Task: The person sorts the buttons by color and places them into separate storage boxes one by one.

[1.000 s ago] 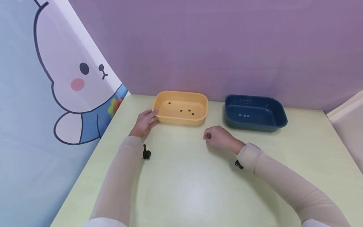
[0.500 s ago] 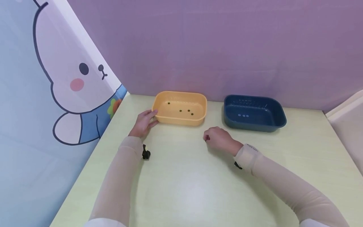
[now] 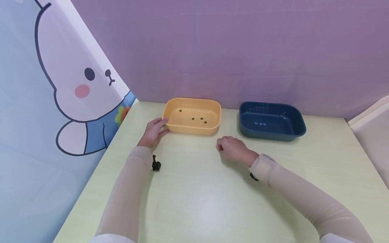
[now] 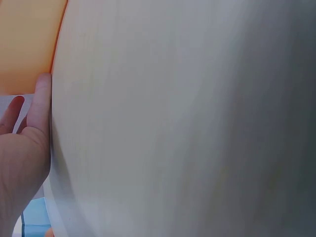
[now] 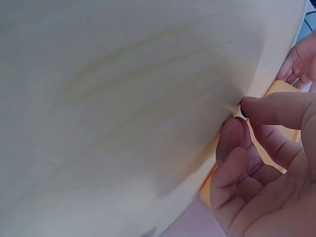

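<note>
My left hand (image 3: 152, 132) holds the near left corner of the yellow basket (image 3: 194, 130), one digit over the rim and another against the outer wall. Several small dark green round pieces (image 3: 192, 118) lie spread on its floor. Just above the table, in front of the gap between the two baskets, my right hand (image 3: 233, 148) pinches a small dark piece (image 5: 243, 112) between thumb and forefinger. Most of that piece is covered by the fingertips, so its exact kind cannot be told. Three pale ring-like pieces (image 3: 260, 124) sit in a row inside the dark blue basket (image 3: 273, 135).
Both baskets stand at the back of the pale table (image 3: 194, 202), close to a purple backdrop (image 3: 231, 50). A blue cloth with a cartoon figure (image 3: 82, 84) hangs along the left side. A white panel (image 3: 373, 131) borders the table on the right.
</note>
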`<control>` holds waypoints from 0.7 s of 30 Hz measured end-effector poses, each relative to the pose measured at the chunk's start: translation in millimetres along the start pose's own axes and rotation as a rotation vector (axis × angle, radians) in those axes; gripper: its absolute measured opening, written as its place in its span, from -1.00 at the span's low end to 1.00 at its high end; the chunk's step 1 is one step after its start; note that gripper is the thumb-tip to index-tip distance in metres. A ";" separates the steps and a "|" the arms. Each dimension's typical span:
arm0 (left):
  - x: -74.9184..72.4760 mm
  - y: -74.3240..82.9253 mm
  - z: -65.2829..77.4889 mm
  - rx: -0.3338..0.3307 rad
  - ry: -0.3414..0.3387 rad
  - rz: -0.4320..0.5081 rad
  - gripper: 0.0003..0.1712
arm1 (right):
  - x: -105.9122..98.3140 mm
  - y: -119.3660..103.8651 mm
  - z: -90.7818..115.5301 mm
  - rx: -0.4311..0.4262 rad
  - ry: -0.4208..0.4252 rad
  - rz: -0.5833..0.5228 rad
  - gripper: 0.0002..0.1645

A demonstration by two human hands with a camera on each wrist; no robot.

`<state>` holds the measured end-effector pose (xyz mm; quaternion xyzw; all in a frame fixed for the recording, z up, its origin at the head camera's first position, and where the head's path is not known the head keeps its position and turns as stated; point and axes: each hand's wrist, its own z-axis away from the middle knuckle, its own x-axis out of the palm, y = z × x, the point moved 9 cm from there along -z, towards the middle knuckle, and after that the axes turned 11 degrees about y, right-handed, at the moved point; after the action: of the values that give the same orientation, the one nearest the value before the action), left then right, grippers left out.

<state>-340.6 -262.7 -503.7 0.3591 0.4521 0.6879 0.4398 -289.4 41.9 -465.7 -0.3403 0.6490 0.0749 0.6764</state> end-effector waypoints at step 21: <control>0.9 3.6 5.5 -0.015 -0.024 -0.016 -0.31 | -15.5 -12.0 -18.5 0.050 0.020 -0.379 -0.84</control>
<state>-337.1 -260.9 -498.4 0.3604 0.4443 0.6834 0.4536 -300.5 27.8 -445.6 -0.4404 0.5817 -0.0733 0.6799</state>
